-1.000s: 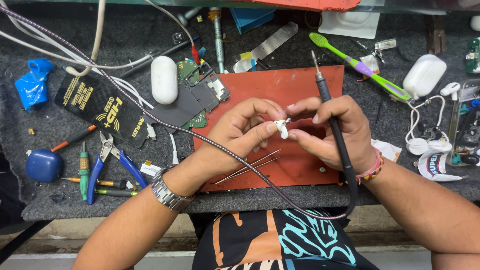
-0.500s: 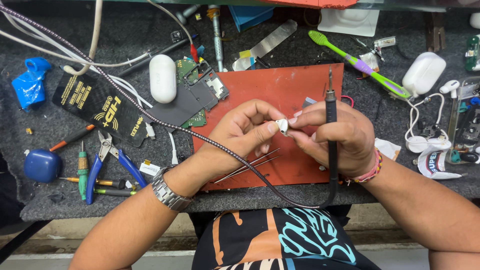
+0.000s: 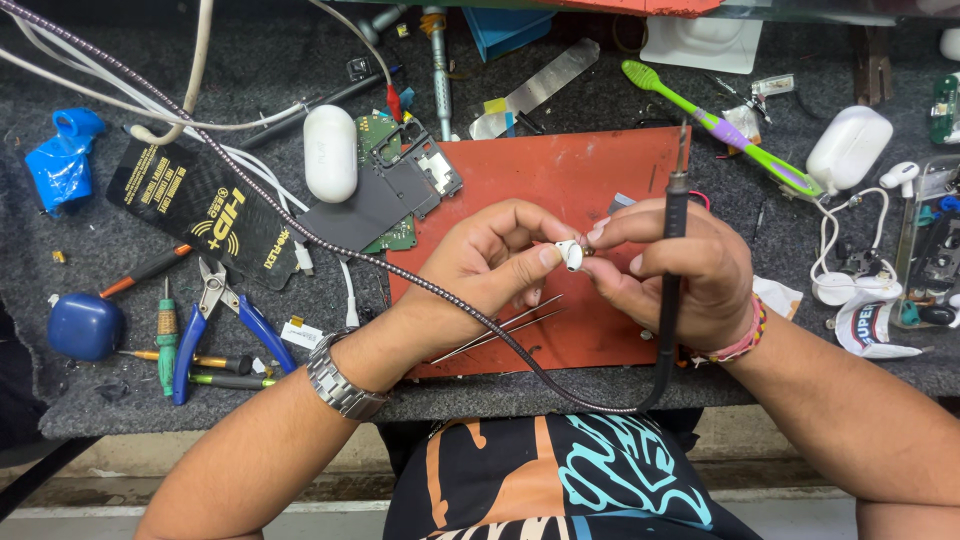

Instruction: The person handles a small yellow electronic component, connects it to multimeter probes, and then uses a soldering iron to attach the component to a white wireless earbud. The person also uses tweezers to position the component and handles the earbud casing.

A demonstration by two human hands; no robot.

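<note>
Earbud [image 3: 570, 256] — a small white piece pinched between the fingertips of both hands, held above the red work mat [image 3: 560, 170] near its middle. Left hand [image 3: 490, 265] closed narrowly on the earbud with thumb and forefinger; a metal wristwatch [image 3: 342, 378] sits on that wrist. Right hand [image 3: 672, 268] touches the earbud's other side with its fingertips while also gripping a black soldering iron [image 3: 674, 215] upright, tip pointing away from the person — its braided cable [image 3: 300, 228] crosses the left forearm. Tweezers [image 3: 495, 328] lie on the mat beneath the hands. Left of the mat: circuit board [image 3: 405, 170], white charging case [image 3: 330, 153], blue-handled pliers [image 3: 215, 320]. Upper right: green toothbrush [image 3: 715, 125].
</note>
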